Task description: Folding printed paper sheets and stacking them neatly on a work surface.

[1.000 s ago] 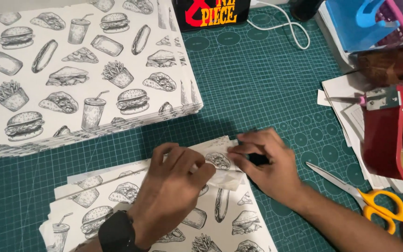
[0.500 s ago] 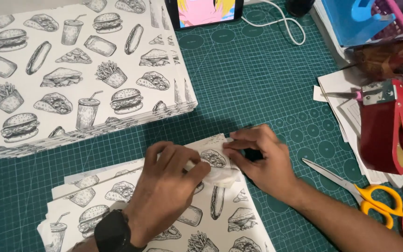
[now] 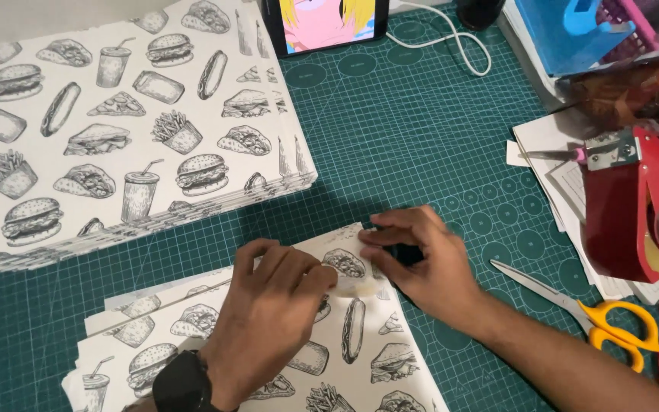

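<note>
Fingers (image 3: pixel 322 278) pressing tape strip (image 3: pixel 356 287) onto food-print paper (image 3: pixel 360 358), red tape dispenser (image 3: pixel 627 210) right

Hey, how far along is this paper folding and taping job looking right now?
Done, apparently: a tall stack of printed sheets sits squared up on the mat. In hand: the left hand and right hand press a strip of clear tape at the corner of the top sheet of a smaller pile. Left: the sheets under it, judging by their fanned edges. Tape dispenser and scissors lie unused.
</note>
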